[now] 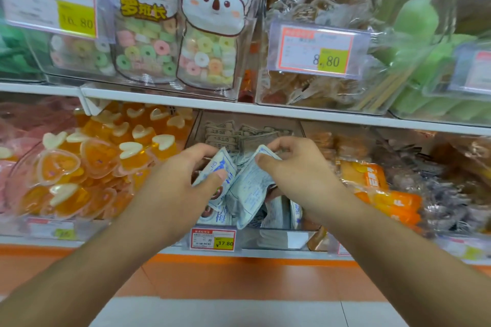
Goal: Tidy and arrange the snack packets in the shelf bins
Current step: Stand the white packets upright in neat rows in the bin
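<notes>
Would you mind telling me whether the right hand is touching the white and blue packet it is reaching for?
Touching. The head view shows the right hand pinching the top edge of the white and blue packet, thumb in front.

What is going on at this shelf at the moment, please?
A person is sorting the white-and-blue snack packets in the middle bin of the lower shelf. The left hand grips one packet, and the right hand pinches another packet by its top edge, both just above the bin.
</notes>
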A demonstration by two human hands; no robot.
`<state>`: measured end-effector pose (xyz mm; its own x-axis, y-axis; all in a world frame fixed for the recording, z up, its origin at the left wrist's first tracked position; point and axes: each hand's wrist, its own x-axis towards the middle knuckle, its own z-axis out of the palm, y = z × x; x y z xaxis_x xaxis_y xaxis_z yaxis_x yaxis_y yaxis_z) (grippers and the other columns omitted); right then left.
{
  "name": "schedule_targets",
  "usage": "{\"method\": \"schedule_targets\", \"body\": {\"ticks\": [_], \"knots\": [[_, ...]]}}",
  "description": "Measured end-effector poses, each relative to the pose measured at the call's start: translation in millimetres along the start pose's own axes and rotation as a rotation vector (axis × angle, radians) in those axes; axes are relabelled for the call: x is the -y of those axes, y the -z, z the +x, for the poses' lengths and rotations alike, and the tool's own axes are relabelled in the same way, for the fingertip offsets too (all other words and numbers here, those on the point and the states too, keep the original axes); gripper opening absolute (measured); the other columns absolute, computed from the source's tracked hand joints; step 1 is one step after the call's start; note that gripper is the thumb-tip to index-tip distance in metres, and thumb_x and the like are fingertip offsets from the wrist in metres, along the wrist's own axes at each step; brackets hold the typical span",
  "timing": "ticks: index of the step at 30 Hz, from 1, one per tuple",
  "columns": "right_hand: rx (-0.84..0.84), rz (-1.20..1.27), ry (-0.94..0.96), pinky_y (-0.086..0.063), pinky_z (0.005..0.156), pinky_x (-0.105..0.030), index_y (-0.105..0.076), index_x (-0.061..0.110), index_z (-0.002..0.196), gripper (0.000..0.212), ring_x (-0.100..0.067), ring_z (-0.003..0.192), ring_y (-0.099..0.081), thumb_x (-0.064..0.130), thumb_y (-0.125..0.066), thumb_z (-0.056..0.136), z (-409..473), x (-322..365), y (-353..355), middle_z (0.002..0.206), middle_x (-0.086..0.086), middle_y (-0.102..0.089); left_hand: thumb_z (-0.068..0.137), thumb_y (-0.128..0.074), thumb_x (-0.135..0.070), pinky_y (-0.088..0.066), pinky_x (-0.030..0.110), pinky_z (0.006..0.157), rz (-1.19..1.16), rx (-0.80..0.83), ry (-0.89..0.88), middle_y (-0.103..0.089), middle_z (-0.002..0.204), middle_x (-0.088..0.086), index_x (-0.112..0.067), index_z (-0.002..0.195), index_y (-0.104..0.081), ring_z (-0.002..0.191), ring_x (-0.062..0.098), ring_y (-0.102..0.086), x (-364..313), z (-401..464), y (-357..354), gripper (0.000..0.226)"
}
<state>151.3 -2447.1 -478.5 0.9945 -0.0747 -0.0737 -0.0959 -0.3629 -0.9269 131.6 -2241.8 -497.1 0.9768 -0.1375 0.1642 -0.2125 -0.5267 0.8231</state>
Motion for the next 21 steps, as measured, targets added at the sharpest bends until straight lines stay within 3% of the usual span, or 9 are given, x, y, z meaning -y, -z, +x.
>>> {"method": "schedule_targets", "body": {"ticks": [2,4,7,9,12,14,16,18,21], "knots": [[0.011,0.14,-0.114,-0.066,0.058,-0.046,-0.068,0.004,0.105,0.011,-0.026,0.057,-0.076,0.015,-0.067,0.099,-2.6,5.6,-4.5,0.091,-0.019,-0.075,0.098,-0.063,-0.038,-0.062,0.04,0.083,0.01,0.018,-0.027,-0.073,0.108,-0.023,-0.044,0.118,-0.063,0.095,0.005,-0.073,-2.5,-0.9,-7.3,0.02],[0.1,0.366,-0.23,-0.067,0.063,-0.042,-0.066,0.003,0.114,0.021,-0.029,0.066,-0.078,0.018,-0.066,0.101,-4.6,12.4,-7.3,0.096,-0.021,-0.075,0.097,-0.061,-0.049,-0.06,0.038,0.087,0.037,0.043,-0.047,-0.073,0.108,-0.027,-0.046,0.126,-0.061,0.097,-0.001,-0.07,-4.1,-1.7,-12.2,0.029],[0.193,0.533,-0.291,-0.066,0.071,-0.041,-0.067,0.001,0.11,0.035,-0.036,0.08,-0.076,0.034,-0.06,0.104,-6.2,14.8,-4.7,0.101,-0.025,-0.076,0.091,-0.07,-0.052,-0.06,0.032,0.076,0.004,0.107,-0.031,-0.073,0.1,-0.026,-0.051,0.122,-0.06,0.084,-0.002,-0.069,-5.5,-2.3,-13.7,0.033],[0.21,0.55,-0.254,-0.066,0.079,-0.042,-0.068,-0.003,0.117,0.034,-0.039,0.088,-0.076,0.027,-0.058,0.105,-4.7,12.3,-2.2,0.106,-0.029,-0.075,0.088,-0.077,-0.042,-0.062,0.037,0.076,-0.008,0.08,-0.014,-0.074,0.101,-0.023,-0.047,0.118,-0.062,0.089,0.003,-0.071,-3.4,0.1,-9.9,0.034],[0.206,0.311,-0.102,-0.061,0.08,-0.035,-0.074,0.004,0.116,0.021,-0.029,0.092,-0.074,0.008,-0.063,0.099,2.9,5.1,2.8,0.108,-0.021,-0.079,0.091,-0.076,-0.031,-0.064,0.044,0.073,-0.12,0.038,0.06,-0.079,0.097,-0.015,-0.037,0.112,-0.069,0.086,0.014,-0.077,1.8,6.7,1.2,0.023],[0.18,0.09,-0.015,-0.054,0.07,-0.024,-0.073,0.021,0.116,0.022,-0.014,0.084,-0.072,0.012,-0.071,0.096,5.8,3.7,4.2,0.105,-0.001,-0.08,0.09,-0.076,-0.032,-0.062,0.048,0.083,-0.204,0.069,0.093,-0.08,0.099,-0.013,-0.033,0.113,-0.072,0.091,0.011,-0.078,6.2,8.5,7.8,0.023],[0.211,0.002,0.037,-0.053,0.069,-0.021,-0.069,0.036,0.113,0.026,-0.005,0.079,-0.072,0.022,-0.078,0.093,5.3,2.6,2.2,0.105,0.006,-0.078,0.089,-0.077,-0.032,-0.058,0.051,0.093,-0.292,0.127,0.114,-0.08,0.106,-0.008,-0.033,0.116,-0.072,0.099,0.014,-0.077,8.7,7.7,11.6,0.028],[0.228,-0.059,0.099,-0.057,0.072,-0.023,-0.073,0.034,0.106,0.019,-0.003,0.076,-0.072,0.027,-0.081,0.091,4.3,-0.3,-2.8,0.103,0.008,-0.078,0.089,-0.077,-0.029,-0.056,0.052,0.096,-0.323,0.163,0.121,-0.08,0.11,-0.004,-0.032,0.119,-0.072,0.103,0.018,-0.076,10.1,7.5,12.1,0.03],[0.18,-0.075,0.151,-0.063,0.08,-0.044,-0.074,0.02,0.098,0.013,-0.019,0.08,-0.076,0.025,-0.083,0.09,5.6,-5.5,-7.9,0.099,0.004,-0.079,0.093,-0.074,-0.024,-0.057,0.053,0.095,-0.319,0.16,0.121,-0.08,0.109,-0.003,-0.03,0.119,-0.072,0.103,0.019,-0.076,11.1,7.2,11.3,0.027]]}}
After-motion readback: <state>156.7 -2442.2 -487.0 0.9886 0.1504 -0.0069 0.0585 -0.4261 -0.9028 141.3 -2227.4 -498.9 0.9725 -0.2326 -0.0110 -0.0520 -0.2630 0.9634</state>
